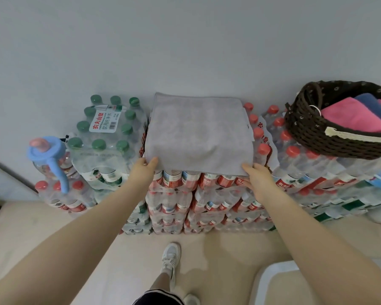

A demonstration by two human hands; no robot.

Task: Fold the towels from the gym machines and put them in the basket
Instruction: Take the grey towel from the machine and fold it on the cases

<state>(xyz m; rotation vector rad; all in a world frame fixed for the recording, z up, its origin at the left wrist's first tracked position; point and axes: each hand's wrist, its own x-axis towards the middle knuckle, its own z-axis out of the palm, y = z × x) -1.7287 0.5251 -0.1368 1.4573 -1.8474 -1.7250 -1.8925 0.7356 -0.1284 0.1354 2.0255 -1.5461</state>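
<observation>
On top of the stacked water bottles (185,194) lies the gray towel (198,137), flat and partly folded. Right of it sits the basket (312,133), with pink and blue towels inside. The left hand (144,170) pinches the towel's near left corner. The right hand (259,179) pinches the near right corner. It looks soft, light and floppy, so holding both corners seems best.

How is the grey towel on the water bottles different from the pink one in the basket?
The grey towel lies spread flat on the bottle packs, both hands pinching its near corners; the pink towel sits folded smaller inside the dark woven basket, untouched. The grey one lies alone, the pink beside a blue towel. Both look like soft cloth.
</observation>
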